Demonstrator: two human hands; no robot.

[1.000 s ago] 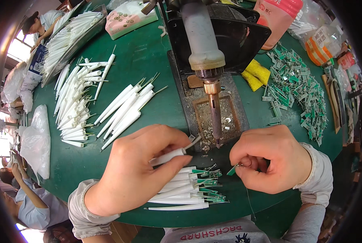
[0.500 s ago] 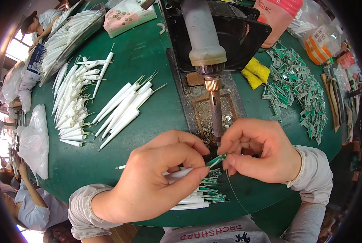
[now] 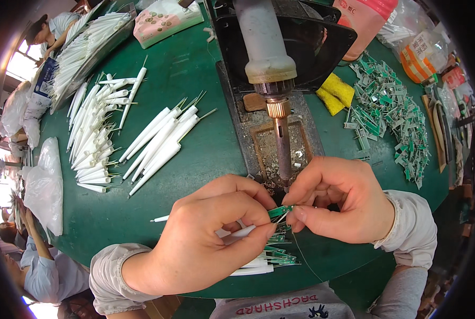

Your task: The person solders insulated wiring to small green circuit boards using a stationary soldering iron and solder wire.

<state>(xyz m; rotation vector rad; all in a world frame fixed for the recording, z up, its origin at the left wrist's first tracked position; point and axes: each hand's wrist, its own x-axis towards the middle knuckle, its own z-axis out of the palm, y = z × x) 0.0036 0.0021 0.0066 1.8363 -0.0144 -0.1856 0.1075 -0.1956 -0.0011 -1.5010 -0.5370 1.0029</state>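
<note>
My left hand is closed around a white tapered plastic tube, whose thin end sticks out past the knuckles. A small green circuit board with fine leads stands at the tube's other end, between my two hands. My right hand pinches at the far end of that board, and a thin solder wire trails down from its fingertips. Just above the fingers hangs the tip of an upright soldering iron. Beneath my hands lie several white tubes with green boards attached. My fingers partly hide the joint.
Loose green boards form a pile at right, near a yellow sponge. White tubes with wire ends lie in groups at left. The iron's stand has a debris-filled tray. A plastic bag sits at the left edge; other people work beyond.
The green board and my right fingertips have shifted slightly, and the board now lies flatter, with a lead showing below it. Both hands keep their grip near the iron's tip.
</note>
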